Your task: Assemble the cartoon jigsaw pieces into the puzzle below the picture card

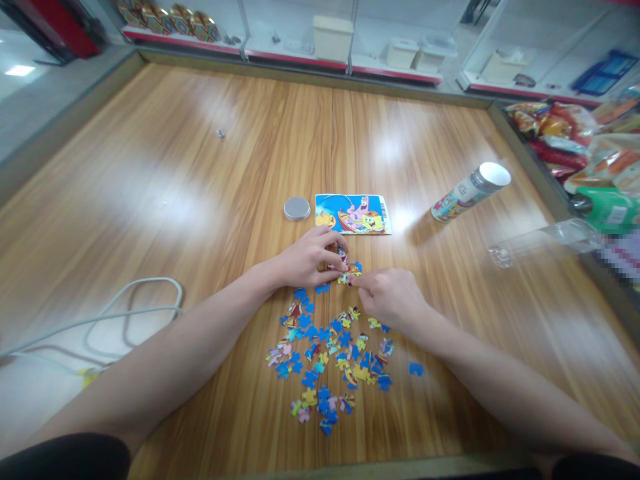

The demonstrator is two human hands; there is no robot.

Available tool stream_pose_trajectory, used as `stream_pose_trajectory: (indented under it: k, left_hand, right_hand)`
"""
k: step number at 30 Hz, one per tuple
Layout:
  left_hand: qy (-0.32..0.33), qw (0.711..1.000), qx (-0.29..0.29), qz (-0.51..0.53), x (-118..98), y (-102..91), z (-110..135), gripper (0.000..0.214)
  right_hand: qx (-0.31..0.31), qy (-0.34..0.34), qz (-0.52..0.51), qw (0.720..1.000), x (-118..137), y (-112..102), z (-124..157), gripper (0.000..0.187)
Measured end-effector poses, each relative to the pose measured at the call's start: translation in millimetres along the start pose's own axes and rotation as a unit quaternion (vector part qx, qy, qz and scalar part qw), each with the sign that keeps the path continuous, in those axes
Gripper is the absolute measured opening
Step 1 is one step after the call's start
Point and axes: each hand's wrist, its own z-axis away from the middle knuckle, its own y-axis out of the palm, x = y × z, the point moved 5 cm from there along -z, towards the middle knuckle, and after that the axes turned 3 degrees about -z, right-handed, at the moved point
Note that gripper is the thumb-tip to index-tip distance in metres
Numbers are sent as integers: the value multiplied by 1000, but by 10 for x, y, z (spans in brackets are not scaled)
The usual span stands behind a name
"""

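Note:
My left hand (317,257) rests over a small cluster of joined jigsaw pieces (356,268), its fingers spread and their tips touching the pieces. From the other side, my right hand (393,293) meets the same cluster, with fingers curled and the index fingertip and thumb at a jigsaw piece (344,279). Part of the cluster is hidden under the left fingers. Nearer to me lie many loose jigsaw pieces (345,339), mostly blue and yellow, some pink. Just beyond my hands lies a picture card (353,213) with cartoon figures in a boat.
Left of the card sits a round metal lid (297,209). A printed cardboard tube (467,193) stands at the right, near a clear plastic bottle (545,243) lying down. A pale cable (135,310) loops across the left side. Snack bags (560,133) line the right edge.

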Motion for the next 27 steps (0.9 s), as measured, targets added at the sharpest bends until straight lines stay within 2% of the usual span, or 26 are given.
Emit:
stream_pose_trajectory:
  k: [5, 9, 14, 19, 24, 27]
  left_hand:
    - [-4, 1000, 1, -4, 1, 7, 4, 14]
    - [0, 1000, 1, -3, -7, 3, 5, 12]
    - [-4, 1000, 5, -2, 0, 6, 7, 11]
    - [-4, 1000, 2, 8, 7, 4, 17, 11]
    - [-22, 998, -37, 46, 9, -48, 10, 16]
    - [-52, 996, -62, 31, 44, -68, 6, 20]
  right_hand:
    - [-54, -19, -59, 997, -119, 35, -28, 29]
    - [-151, -62, -109, 981, -162, 44, -15, 27]
    - [-239, -61, -136, 960, -215, 26, 47, 31]
    - [-218, -92, -164, 958, -224, 68, 25, 25]
    - [-248, -51, -164, 953, -286, 70, 0, 24]
    - [-249, -23, -154, 956, -310, 59, -16, 25]
